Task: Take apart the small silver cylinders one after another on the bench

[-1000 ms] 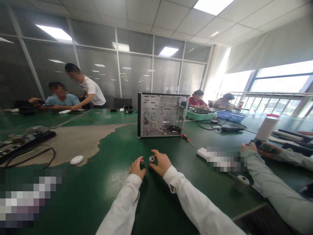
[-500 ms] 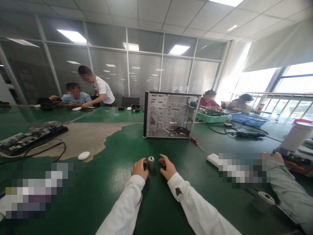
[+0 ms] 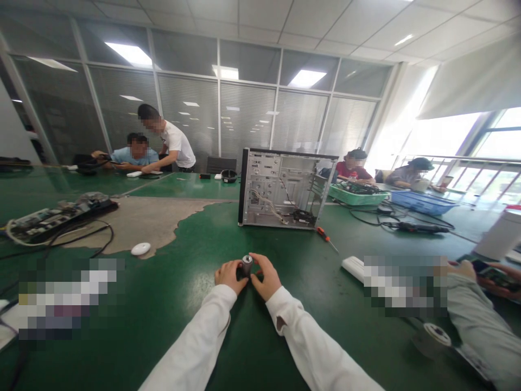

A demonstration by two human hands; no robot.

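A small grey metal cylinder (image 3: 247, 263) stands upright on the green table, in front of an open computer case (image 3: 285, 190). My left hand (image 3: 230, 276) is closed against its left side. From the right, my right hand (image 3: 264, 275) curls its thumb and fingers round the same cylinder. Both thumbs are near its lower part. An orange-handled screwdriver (image 3: 324, 235) lies by the case's lower right corner.
A white round disc (image 3: 140, 249) and a circuit assembly with cables (image 3: 61, 217) lie at the left. At the right are a power strip (image 3: 353, 267), another metal cylinder (image 3: 432, 341), a person's sleeve (image 3: 476, 315), a green basket (image 3: 358, 197) and a blue basket (image 3: 423, 202).
My hands have come together from both sides and taken hold of the cylinder, which stood untouched between them before. The view has shifted slightly.
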